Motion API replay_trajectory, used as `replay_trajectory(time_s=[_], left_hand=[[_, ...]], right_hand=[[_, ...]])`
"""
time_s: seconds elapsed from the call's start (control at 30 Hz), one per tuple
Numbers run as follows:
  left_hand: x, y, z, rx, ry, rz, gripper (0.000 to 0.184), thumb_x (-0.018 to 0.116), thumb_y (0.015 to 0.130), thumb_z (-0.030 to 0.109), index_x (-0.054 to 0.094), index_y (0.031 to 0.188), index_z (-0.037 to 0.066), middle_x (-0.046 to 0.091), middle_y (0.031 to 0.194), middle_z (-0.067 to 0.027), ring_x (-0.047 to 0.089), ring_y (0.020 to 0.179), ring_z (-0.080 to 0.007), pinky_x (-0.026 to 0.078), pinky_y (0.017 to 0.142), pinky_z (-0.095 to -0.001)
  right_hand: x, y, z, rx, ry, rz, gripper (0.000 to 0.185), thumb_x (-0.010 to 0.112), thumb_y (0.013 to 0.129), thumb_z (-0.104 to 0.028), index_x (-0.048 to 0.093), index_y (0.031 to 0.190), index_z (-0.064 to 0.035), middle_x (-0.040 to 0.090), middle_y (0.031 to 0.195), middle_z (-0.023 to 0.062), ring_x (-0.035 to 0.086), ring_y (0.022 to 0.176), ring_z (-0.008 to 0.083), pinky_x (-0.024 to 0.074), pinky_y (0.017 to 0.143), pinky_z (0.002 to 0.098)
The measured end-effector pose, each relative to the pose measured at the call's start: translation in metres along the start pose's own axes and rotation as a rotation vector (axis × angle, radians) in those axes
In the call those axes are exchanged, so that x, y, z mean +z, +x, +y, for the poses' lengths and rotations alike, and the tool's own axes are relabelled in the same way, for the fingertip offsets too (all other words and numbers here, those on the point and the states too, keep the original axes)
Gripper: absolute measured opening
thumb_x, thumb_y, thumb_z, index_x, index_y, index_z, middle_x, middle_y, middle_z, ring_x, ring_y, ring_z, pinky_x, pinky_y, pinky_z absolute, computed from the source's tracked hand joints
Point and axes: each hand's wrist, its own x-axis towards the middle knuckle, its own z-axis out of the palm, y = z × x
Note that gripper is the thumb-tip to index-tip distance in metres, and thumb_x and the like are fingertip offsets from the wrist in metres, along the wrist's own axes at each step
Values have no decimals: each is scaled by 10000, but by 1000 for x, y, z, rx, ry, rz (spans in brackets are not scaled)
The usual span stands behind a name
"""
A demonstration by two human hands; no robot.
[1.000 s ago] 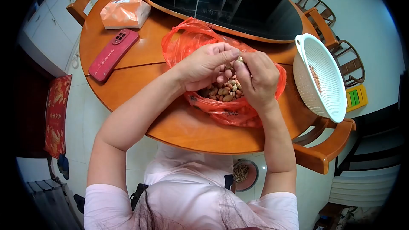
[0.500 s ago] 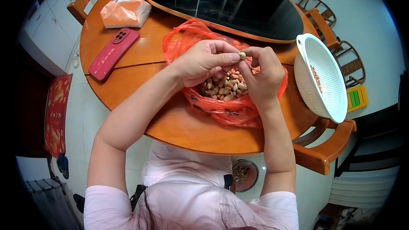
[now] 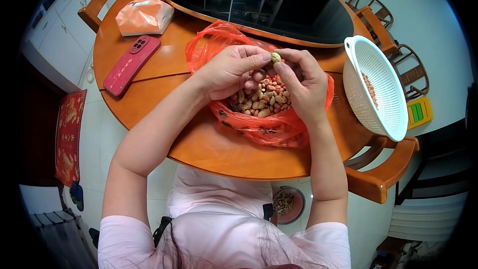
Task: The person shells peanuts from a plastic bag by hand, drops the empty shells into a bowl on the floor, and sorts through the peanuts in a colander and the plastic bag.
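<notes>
Between the fingertips of both hands is a pale unshelled peanut (image 3: 276,57), held over an open bag. My left hand (image 3: 236,71) pinches it from the left with thumb and forefinger, the other fingers curled. From the other side my right hand (image 3: 302,82) grips it with thumb and forefinger. Below them the red plastic bag (image 3: 271,132) lies spread on the table, its rim folded open. Inside it are unshelled peanuts (image 3: 256,104) and reddish shelled kernels (image 3: 274,85), partly hidden by my hands.
At right on the round wooden table (image 3: 209,157) a white colander (image 3: 366,104) leans, with kernels inside. A pink phone (image 3: 130,67) and tissue pack (image 3: 144,16) lie at left. Behind the bag stands a black glass turntable (image 3: 259,7). Under the table edge, a bin (image 3: 298,204) holds shells.
Both hands have shifted slightly left and up with the peanut, which has turned and shows more between the fingertips. The whole view has moved a little.
</notes>
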Motion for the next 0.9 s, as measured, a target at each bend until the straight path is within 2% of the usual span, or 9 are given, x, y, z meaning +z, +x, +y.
replay_trajectory(time_s=[0.27, 0.47, 0.57, 0.67, 0.77, 0.87, 0.9], left_hand=[[2, -2, 1, -3, -10, 3, 195, 563, 931, 217, 594, 1002, 38, 555, 806, 22, 501, 665, -26, 411, 503, -150], [3, -2, 2, 3, 27, 29, 177, 586, 917, 206, 592, 1001, 50, 560, 810, 25, 504, 667, -22, 411, 504, -150], [1, -1, 0, 30, 66, 50, 193, 581, 919, 190, 586, 1042, 41, 560, 812, 25, 498, 657, -18, 409, 509, -148], [6, -1, 1, 41, 57, 69, 232, 560, 929, 172, 575, 1107, 22, 560, 815, 23, 484, 635, -9, 409, 515, -144], [6, -2, 3, 42, 48, 55, 215, 564, 923, 154, 582, 1094, 24, 569, 821, 23, 498, 651, -13, 417, 519, -145], [6, -2, 6, 47, 54, 41, 186, 591, 903, 135, 588, 1055, 28, 586, 825, 15, 523, 679, -25, 429, 528, -154], [7, -2, 6, 57, 65, 58, 189, 603, 894, 130, 588, 1051, 26, 591, 831, 10, 529, 684, -29, 434, 531, -159]], right_hand=[[6, 0, 4, 68, 155, 34, 178, 666, 804, 1, 607, 972, 5, 575, 865, 17, 547, 725, 55, 459, 640, 188], [2, 1, 5, -96, -197, 36, 225, 703, 750, 0, 624, 959, -27, 571, 838, 31, 553, 696, 79, 454, 606, 206], [2, 1, -1, -129, -277, 38, 247, 701, 749, 1, 629, 983, -29, 575, 850, 42, 560, 697, 94, 455, 604, 217], [3, 1, 3, -18, -37, 61, 263, 699, 745, 6, 636, 998, -30, 583, 846, 47, 563, 697, 107, 454, 599, 224], [0, 2, -7, -76, -231, 18, 252, 694, 752, 8, 640, 996, -28, 584, 851, 39, 553, 701, 91, 451, 601, 218], [-1, 1, -2, -162, -283, 29, 245, 697, 755, 1, 642, 991, -32, 586, 853, 31, 541, 699, 76, 442, 599, 207], [0, 1, -1, -103, -245, 32, 242, 699, 755, -3, 643, 988, -36, 589, 853, 33, 542, 696, 83, 442, 598, 211]])
